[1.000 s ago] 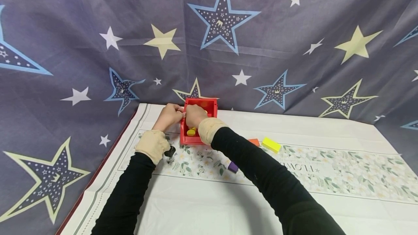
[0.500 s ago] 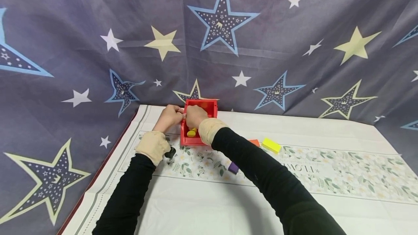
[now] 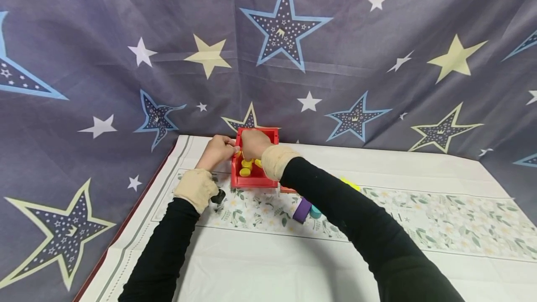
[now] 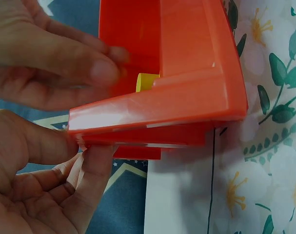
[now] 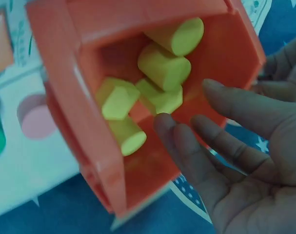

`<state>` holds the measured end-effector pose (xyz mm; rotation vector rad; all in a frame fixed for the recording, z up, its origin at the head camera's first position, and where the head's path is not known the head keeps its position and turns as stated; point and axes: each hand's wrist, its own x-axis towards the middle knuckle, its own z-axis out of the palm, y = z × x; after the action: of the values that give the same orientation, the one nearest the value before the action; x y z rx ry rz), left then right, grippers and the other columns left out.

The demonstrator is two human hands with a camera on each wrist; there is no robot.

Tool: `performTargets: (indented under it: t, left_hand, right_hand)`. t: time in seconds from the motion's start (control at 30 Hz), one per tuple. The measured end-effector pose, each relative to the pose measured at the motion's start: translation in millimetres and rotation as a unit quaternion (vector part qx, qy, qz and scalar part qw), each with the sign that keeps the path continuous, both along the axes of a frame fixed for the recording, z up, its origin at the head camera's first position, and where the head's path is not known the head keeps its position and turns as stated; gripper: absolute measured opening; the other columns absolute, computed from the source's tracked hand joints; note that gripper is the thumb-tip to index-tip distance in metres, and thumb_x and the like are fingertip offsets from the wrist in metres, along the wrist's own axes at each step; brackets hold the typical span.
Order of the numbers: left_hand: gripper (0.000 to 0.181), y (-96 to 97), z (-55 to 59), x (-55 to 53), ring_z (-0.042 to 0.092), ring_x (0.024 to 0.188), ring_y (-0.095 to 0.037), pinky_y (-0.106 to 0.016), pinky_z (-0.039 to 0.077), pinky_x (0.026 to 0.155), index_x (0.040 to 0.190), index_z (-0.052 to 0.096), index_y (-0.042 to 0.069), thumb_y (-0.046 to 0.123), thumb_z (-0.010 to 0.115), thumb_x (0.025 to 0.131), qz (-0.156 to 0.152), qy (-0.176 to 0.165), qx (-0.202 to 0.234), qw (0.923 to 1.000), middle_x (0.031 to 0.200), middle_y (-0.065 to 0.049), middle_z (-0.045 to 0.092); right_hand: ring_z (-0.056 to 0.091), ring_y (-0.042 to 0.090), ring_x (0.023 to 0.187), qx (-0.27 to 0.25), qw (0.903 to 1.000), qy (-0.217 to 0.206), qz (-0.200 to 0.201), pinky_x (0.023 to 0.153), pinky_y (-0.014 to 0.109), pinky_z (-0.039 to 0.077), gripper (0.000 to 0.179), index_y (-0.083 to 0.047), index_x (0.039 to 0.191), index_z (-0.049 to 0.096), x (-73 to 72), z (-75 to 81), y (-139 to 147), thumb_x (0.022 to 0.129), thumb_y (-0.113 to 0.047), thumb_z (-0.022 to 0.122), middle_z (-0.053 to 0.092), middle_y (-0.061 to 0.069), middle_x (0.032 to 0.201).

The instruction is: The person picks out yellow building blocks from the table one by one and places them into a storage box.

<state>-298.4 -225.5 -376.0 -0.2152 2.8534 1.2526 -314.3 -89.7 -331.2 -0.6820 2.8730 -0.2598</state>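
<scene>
A red plastic bin (image 3: 254,182) stands at the far edge of the table, with several yellow blocks (image 5: 165,66) inside, cylinders and angular-sided ones. My left hand (image 3: 217,152) pinches the bin's left rim; in the left wrist view the thumb of that hand (image 4: 45,170) lies against the rim and a finger sits under it. My right hand (image 3: 255,144) reaches into the bin. The right wrist view shows its fingers (image 5: 226,141) loosely extended beside the yellow blocks, and no block is visible between them.
On the floral-printed tablecloth (image 3: 260,236), right of the bin, lie a purple block (image 3: 302,210), a teal block (image 3: 315,212), an orange block (image 3: 287,189) and a yellow block (image 3: 350,184) partly behind my right sleeve. A star-patterned curtain (image 3: 356,59) hangs behind the table.
My right hand has shifted slightly right and farther back in the bin, uncovering more yellow blocks. Its forearm has swung right, revealing the teal block. The left hand stays on the rim.
</scene>
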Motion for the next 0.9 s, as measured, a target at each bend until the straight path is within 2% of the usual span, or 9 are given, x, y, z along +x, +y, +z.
performTargets:
  t: [0.17, 0.3, 0.4, 0.53, 0.63, 0.9]
  left_hand:
    - [0.030, -0.7, 0.2, 0.5, 0.066, 0.089, -0.024, -0.032, 0.052, 0.080, 0.114, 0.069, -0.004, 0.020, 0.066, 0.097, 0.000, 0.001, -0.013, 0.9999, 0.105, -0.019, 0.070]
    - [0.030, -0.6, 0.0, 0.0, 0.065, 0.093, -0.025, -0.033, 0.052, 0.083, 0.115, 0.070, -0.004, 0.020, 0.065, 0.097, -0.001, 0.005, -0.012, 0.9999, 0.107, -0.019, 0.070]
    - [0.031, -0.5, -1.2, -0.8, 0.064, 0.096, -0.026, -0.035, 0.052, 0.085, 0.116, 0.069, -0.005, 0.020, 0.065, 0.098, 0.000, 0.005, -0.004, 1.0000, 0.111, -0.019, 0.069]
    - [0.032, 0.3, -0.8, -1.0, 0.064, 0.095, -0.027, -0.036, 0.053, 0.086, 0.118, 0.067, -0.005, 0.020, 0.065, 0.098, 0.005, -0.006, 0.010, 0.9999, 0.111, -0.020, 0.068]
    - [0.033, 0.8, 0.3, -1.0, 0.064, 0.094, -0.027, -0.035, 0.054, 0.085, 0.120, 0.066, -0.005, 0.020, 0.065, 0.099, 0.008, -0.013, 0.012, 0.9998, 0.110, -0.020, 0.067]
    - [0.033, 1.6, 0.6, -1.2, 0.064, 0.094, -0.027, -0.036, 0.054, 0.086, 0.119, 0.066, -0.005, 0.020, 0.066, 0.098, 0.013, -0.015, 0.001, 0.9998, 0.110, -0.020, 0.067]
  right_hand:
    - [0.061, 0.020, 0.081, -0.006, 0.9999, 0.010, 0.009, 0.069, 0.029, 0.056, 0.028, -0.005, 0.110, 0.069, 1.7, 18.1, 11.7, 0.084, -0.010, 0.081, 0.071, 0.008, 0.101]
    - [0.065, 0.022, 0.085, -0.014, 0.9995, 0.020, 0.018, 0.078, 0.034, 0.061, 0.033, -0.003, 0.113, 0.069, 2.4, 32.9, 24.0, 0.082, -0.008, 0.081, 0.073, 0.010, 0.103]
    - [0.064, 0.022, 0.081, -0.013, 0.9990, 0.031, 0.028, 0.073, 0.033, 0.059, 0.026, -0.003, 0.105, 0.072, 2.9, 42.7, 35.0, 0.081, -0.006, 0.080, 0.073, 0.010, 0.098]
    - [0.057, 0.019, 0.069, -0.011, 0.9981, 0.041, 0.044, 0.060, 0.029, 0.049, 0.007, -0.005, 0.084, 0.071, 2.0, 54.0, 52.8, 0.080, -0.004, 0.077, 0.066, 0.004, 0.077]
    - [0.056, 0.018, 0.068, -0.013, 0.9979, 0.044, 0.045, 0.059, 0.029, 0.048, 0.010, -0.008, 0.078, 0.068, 1.5, 60.9, 67.3, 0.079, -0.007, 0.078, 0.062, 0.001, 0.072]
    - [0.066, 0.023, 0.083, -0.008, 0.9984, 0.048, 0.028, 0.075, 0.038, 0.057, 0.017, -0.005, 0.091, 0.074, 3.1, 70.6, 106.4, 0.080, -0.015, 0.083, 0.074, 0.008, 0.091]
